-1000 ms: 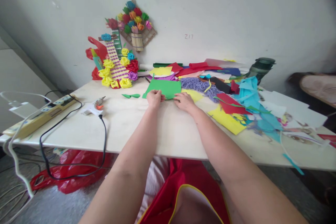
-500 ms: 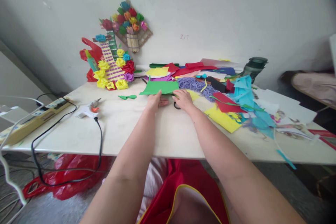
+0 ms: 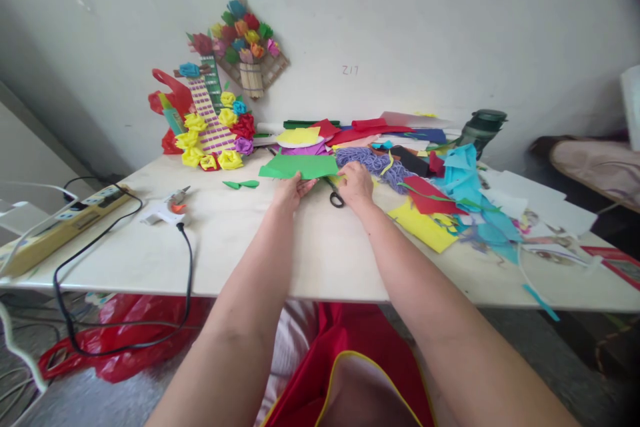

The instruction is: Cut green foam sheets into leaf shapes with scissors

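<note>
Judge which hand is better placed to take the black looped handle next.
Probably the right hand: it is beside the handle, while the left hand is farther off, at the green paper sheet's near edge.

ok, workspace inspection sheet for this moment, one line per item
surface: pale tabletop, no spill seen
job's things: green sheet in hand; black loop handle near it
clutter: purple yarn, red sheet, yellow sheet, scraps, all right of the hands
hands: left grips green sheet's near edge; right at its right corner, grip unclear
cables: glue gun cord droops over front edge
surroundings: wall behind; red bag below table
</note>
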Tool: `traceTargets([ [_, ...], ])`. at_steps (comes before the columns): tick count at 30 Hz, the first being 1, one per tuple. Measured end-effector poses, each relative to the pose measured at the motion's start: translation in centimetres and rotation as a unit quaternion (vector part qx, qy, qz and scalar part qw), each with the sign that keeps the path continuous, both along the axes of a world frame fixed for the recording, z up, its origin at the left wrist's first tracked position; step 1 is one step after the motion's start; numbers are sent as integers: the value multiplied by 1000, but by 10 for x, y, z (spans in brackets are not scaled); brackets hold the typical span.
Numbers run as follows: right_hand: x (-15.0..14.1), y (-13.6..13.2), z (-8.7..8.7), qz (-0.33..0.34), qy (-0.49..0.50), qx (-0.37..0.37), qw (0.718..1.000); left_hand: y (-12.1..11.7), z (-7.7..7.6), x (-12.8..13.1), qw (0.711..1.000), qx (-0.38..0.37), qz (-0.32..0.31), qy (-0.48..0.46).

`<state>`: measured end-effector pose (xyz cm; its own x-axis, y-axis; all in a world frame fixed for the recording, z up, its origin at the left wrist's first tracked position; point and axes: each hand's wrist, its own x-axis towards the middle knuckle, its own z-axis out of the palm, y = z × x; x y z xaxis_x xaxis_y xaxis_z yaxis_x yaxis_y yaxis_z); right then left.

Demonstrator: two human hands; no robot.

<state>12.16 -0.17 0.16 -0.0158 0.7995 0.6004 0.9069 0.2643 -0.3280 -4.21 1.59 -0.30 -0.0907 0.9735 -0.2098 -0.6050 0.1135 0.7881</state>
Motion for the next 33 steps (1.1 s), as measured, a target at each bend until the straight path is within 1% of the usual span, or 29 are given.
traceTargets([
  [2,2,-3,6,-55,16,-8,998,1,-2,0,1000,16,-4,-14],
  [4,2,-5,11,-81,9,-53,995,3,-4,0,999,25,-7,-24],
  [6,1,-6,16,-77,-26,-140,987,5,-6,0,999,27,-9,-31],
  [8,-2,-7,19,-69,-67,-226,969,7,-7,0,999,28,-9,-41],
  [9,-3,-8,20,-67,-83,-256,961,7,-7,0,998,28,-9,-47],
  [11,-7,-11,23,-61,-108,-283,951,7,-8,-1,998,29,-11,-60],
  [14,-11,-17,28,-46,-143,-288,946,7,-8,-2,997,37,-16,-64],
  [18,-15,-23,31,-35,-175,-298,938,7,-9,-2,997,47,-7,-61],
  [24,-17,-23,30,-35,-209,-262,942,8,-10,-2,996,55,0,-68],
  [28,-15,-23,32,-49,-192,-269,942,7,-9,-2,995,55,20,-83],
  [33,-8,-16,26,-48,-152,-276,948,7,-5,-4,993,20,32,-116],
])
